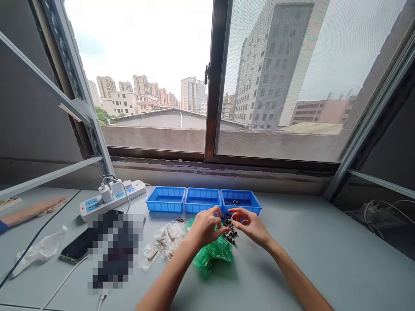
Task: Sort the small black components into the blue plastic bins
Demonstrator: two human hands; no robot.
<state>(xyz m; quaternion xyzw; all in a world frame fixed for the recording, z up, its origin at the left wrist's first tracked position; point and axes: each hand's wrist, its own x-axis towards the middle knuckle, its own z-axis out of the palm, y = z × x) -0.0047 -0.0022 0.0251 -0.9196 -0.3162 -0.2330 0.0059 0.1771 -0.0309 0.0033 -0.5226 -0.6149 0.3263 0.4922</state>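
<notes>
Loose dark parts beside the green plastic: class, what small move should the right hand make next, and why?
Probably the right hand should pinch one loose dark part for the rightmost blue bin: its fingers are near the pile, and similar-looking pieces lie in that bin. Whether it holds one now, I cannot tell.

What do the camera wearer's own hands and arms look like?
The left hand and right hand wear no gloves. The left forearm and right forearm are slim, with no sleeves, watch or bracelet in view; small details like nails are unclear.
</notes>
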